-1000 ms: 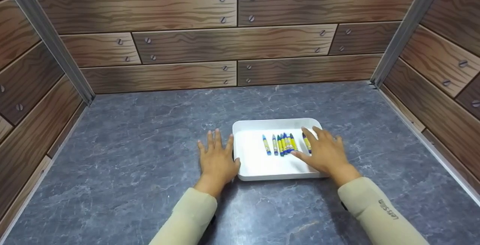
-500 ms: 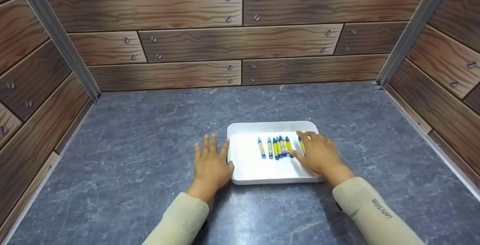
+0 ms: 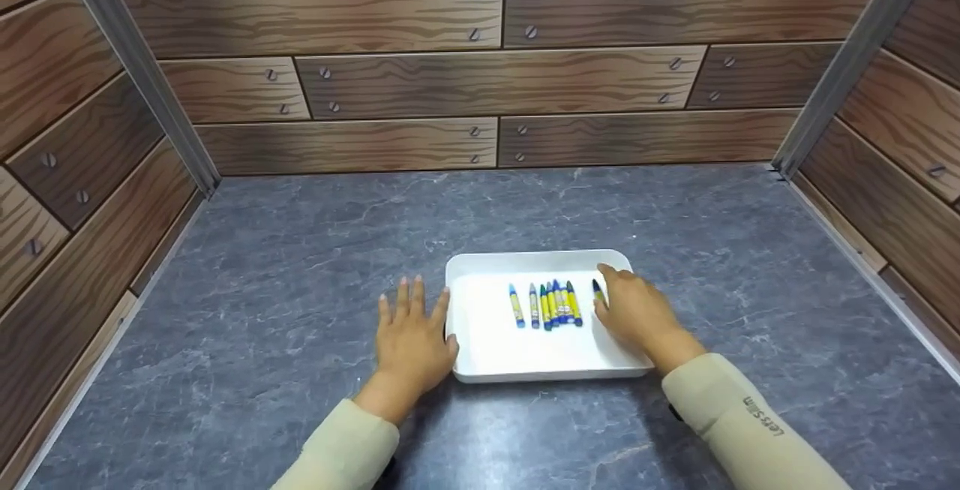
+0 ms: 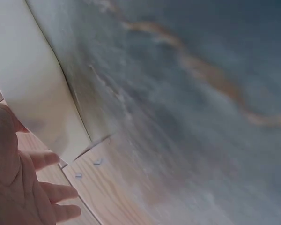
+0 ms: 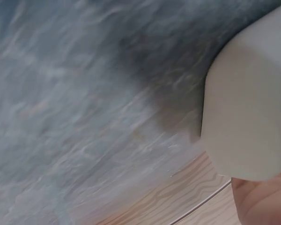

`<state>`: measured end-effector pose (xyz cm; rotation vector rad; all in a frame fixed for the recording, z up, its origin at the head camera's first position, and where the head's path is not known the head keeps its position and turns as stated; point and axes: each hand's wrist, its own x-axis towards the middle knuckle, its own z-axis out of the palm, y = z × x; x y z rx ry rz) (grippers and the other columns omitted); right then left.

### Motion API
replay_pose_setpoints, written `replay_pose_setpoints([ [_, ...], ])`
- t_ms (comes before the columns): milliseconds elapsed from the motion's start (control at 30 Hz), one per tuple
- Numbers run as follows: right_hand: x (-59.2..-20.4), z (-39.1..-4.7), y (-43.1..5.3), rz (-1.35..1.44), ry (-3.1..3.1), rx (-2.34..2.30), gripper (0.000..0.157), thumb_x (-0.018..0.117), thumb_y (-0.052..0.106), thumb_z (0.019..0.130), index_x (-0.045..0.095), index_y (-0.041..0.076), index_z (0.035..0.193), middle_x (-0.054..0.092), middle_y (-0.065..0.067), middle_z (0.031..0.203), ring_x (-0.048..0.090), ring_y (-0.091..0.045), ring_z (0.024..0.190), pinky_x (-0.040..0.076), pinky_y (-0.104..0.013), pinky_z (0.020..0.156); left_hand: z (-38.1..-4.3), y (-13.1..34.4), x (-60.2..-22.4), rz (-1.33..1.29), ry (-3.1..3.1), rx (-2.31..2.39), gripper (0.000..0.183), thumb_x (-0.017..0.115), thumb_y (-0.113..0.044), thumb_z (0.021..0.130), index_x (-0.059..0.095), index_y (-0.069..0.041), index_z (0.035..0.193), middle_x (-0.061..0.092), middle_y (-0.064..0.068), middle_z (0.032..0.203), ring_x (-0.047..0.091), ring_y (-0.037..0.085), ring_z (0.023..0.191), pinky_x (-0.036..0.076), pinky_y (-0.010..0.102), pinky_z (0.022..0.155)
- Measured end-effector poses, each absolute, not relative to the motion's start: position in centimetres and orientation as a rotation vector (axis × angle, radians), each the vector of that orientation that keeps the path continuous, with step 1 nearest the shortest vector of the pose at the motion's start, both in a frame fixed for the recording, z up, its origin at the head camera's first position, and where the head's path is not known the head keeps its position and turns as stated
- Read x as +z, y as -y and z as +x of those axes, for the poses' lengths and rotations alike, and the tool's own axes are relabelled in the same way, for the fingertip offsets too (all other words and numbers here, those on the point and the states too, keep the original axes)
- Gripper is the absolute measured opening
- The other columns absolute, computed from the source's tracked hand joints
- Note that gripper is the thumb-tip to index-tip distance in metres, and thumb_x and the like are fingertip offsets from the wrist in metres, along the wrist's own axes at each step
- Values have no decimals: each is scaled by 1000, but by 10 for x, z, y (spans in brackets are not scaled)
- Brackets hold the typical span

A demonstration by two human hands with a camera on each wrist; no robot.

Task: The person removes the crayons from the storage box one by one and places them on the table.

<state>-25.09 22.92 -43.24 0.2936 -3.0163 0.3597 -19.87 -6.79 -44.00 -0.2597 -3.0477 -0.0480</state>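
Observation:
A white tray (image 3: 495, 359) lies on the table in the head view. Several yellow-wrapped crayons (image 3: 562, 304) with blue, green and grey tips form a row inside it. My left hand (image 3: 411, 347) rests against the tray's left side, fingers spread and straight. At the tray's right end, my right hand (image 3: 643, 317) curls its thumb and fingers about a dark-tipped crayon (image 3: 598, 290), whose lower part they hide. The left wrist view has the left hand (image 4: 23, 187) beside the tray's outer wall (image 4: 37, 79). Only part of the right hand (image 5: 264, 199) appears in the right wrist view.
The grey marbled table (image 3: 322, 250) is bounded by a back wall (image 3: 405, 85) of printed wood planks. Side walls of the same pattern stand left and right, with grey metal posts (image 3: 142, 70) at the corners.
The right thumb and fingers have drawn together around the dark crayon. Tray and left hand have shifted left and down in the view, as the whole scene has moved too.

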Motion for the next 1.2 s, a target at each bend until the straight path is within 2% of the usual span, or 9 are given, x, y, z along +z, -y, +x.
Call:
replay_pose_setpoints([
  [500, -431, -254, -211, 225, 3164, 435, 57, 67, 12, 83, 47, -16, 128, 56, -35, 113, 55, -48, 104, 43, -56, 91, -183, 84, -443, -274, 3010, -127, 61, 53, -40, 91, 42, -15, 145, 27, 22, 151, 19, 40, 140, 14, 58, 110],
  [633, -432, -254, -206, 171, 3192, 534, 57, 69, 10, 80, 49, -17, 126, 59, -31, 111, 57, -44, 102, 43, -53, 93, -180, 88, -444, -270, 3008, -114, 61, 54, -41, 91, 42, -16, 145, 27, 22, 151, 18, 40, 140, 14, 58, 110],
  [833, -433, -254, -199, 67, 3256, 737, 59, 69, 11, 76, 50, -15, 126, 64, -13, 86, 58, -27, 80, 50, -43, 79, -176, 94, -445, -260, 3009, -132, 61, 54, -41, 91, 42, -16, 145, 27, 22, 151, 18, 40, 140, 14, 58, 110],
  [1033, -435, -251, -194, 72, 3243, 868, 58, 65, 8, 72, 53, -10, 127, 60, -11, 88, 55, -24, 78, 49, -35, 69, -171, 103, -446, -260, 2980, -169, 60, 55, -39, 89, 45, -15, 144, 29, 23, 150, 20, 41, 139, 14, 59, 110],
  [1200, -435, -248, -189, 63, 3220, 1107, 57, 60, 4, 75, 52, -7, 129, 61, -10, 88, 58, -17, 67, 51, -27, 56, -167, 109, -447, -267, 2968, -157, 59, 55, -38, 89, 46, -14, 143, 30, 24, 149, 21, 42, 138, 16, 60, 109],
])
